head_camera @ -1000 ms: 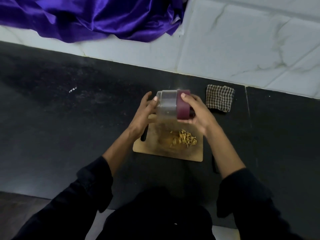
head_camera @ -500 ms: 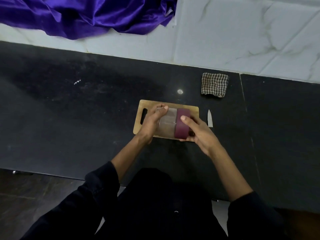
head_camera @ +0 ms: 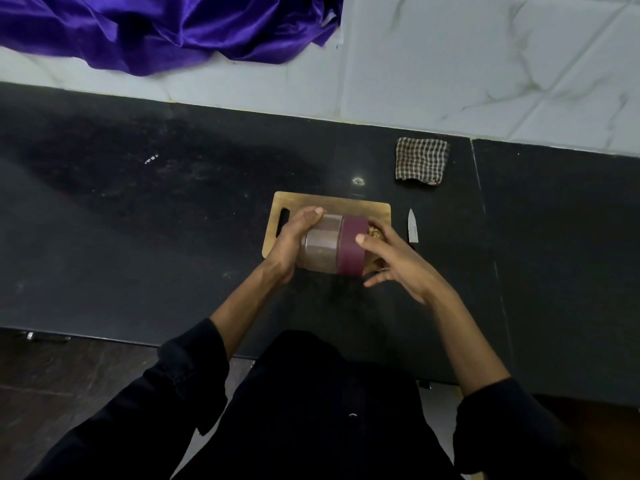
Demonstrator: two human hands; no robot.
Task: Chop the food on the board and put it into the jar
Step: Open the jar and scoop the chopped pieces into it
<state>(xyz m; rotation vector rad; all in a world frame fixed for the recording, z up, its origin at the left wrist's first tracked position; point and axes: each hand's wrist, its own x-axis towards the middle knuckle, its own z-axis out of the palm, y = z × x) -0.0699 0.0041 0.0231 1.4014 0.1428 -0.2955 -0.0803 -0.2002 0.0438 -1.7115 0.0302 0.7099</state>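
Observation:
A clear jar (head_camera: pixel 320 242) with a maroon lid (head_camera: pixel 351 247) lies on its side just above the wooden chopping board (head_camera: pixel 332 202). My left hand (head_camera: pixel 289 242) grips the jar's base end, thumb over its top. My right hand (head_camera: pixel 398 265) holds the lid end, with the thumb on the lid's rim and the fingers spread beneath it. A bit of chopped yellowish food (head_camera: pixel 375 233) shows on the board behind my right hand; the rest is hidden by the jar and hand. Something brownish lies inside the jar.
A small knife (head_camera: pixel 412 226) lies on the black counter (head_camera: pixel 173 220) just right of the board. A folded checkered cloth (head_camera: pixel 420 161) sits behind it near the tiled wall. Purple satin fabric (head_camera: pixel 173 26) hangs at the back left. The counter's front edge is close to my body.
The jar has come down from above the board's far edge to low over its middle, hiding most of the food. My right fingers have loosened and spread under the lid.

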